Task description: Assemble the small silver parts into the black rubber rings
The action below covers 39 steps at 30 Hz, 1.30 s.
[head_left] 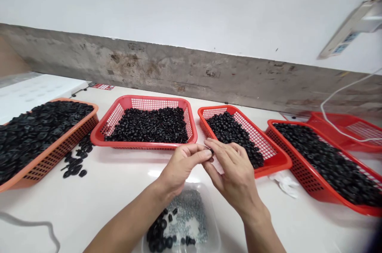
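Note:
My left hand (183, 165) pinches a small black part (211, 152) between thumb and fingers; its exact kind is mostly hidden. From the other side, the fingertips of my right hand (234, 165) close on the same part. Both hands hang over the table in front of a red basket (276, 161) of small round black pieces. Beneath my wrists, a clear plastic tray (213, 221) holds many tiny silvery pieces (191, 205), with larger black round pieces (159, 231) heaped at its near left.
A wide red basket (143, 145) of black rings stands at centre-left. Far left, an orange basket (59, 151) holds flat black pieces, with several loose ones (74, 163) beside it. Another filled red basket (313, 189) stands right, near crumpled white tissue (286, 183) and a hanging white cable (324, 103).

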### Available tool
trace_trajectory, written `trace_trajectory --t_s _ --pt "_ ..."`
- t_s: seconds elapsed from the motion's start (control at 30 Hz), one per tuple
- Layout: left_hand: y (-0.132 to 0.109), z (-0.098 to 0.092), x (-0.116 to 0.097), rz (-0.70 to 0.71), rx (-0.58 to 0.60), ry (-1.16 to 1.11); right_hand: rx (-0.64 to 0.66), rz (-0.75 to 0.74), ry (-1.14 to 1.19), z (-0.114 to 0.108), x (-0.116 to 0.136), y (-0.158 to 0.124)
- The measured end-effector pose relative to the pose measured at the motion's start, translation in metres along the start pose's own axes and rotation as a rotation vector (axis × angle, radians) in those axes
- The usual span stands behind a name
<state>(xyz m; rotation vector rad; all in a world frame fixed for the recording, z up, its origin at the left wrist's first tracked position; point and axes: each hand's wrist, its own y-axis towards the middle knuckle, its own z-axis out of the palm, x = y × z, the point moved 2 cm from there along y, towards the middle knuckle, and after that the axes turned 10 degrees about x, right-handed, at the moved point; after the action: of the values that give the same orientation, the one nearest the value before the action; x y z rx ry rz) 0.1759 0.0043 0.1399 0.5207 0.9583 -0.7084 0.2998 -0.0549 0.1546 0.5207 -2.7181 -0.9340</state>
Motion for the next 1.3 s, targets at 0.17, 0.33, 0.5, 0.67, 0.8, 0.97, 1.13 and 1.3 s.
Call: trace_trajectory --t_s 0.17,0.33,0.5,0.67,0.8,0.97,1.13,1.3 --pt "-0.001 0.002 0.000 -0.010 0.004 0.000 -0.020 -0.023 0.015 -0.001 0.001 0.001" --pt "-0.001 0.002 0.000 -0.015 0.016 -0.014 -0.026 -0.024 0.031 -0.001 0.001 0.002" --pt "-0.001 0.001 0.001 -0.025 0.014 -0.008 -0.015 -0.034 0.024 -0.003 -0.002 0.001" --pt "0.000 -0.001 -0.002 -0.059 0.070 0.051 -0.038 -0.025 0.005 -0.005 -0.006 -0.001" --pt "0.001 -0.004 -0.001 -0.093 0.101 0.107 -0.043 -0.021 -0.002 -0.004 -0.008 -0.002" --pt "0.000 -0.002 -0.001 -0.052 0.099 0.084 -0.034 -0.085 0.015 -0.003 -0.010 -0.003" --pt "-0.001 0.001 -0.002 -0.046 0.123 0.057 -0.028 -0.163 0.066 -0.001 -0.014 -0.001" --pt "0.001 0.000 0.001 -0.038 0.073 0.079 -0.059 -0.208 0.093 0.005 -0.019 -0.001"
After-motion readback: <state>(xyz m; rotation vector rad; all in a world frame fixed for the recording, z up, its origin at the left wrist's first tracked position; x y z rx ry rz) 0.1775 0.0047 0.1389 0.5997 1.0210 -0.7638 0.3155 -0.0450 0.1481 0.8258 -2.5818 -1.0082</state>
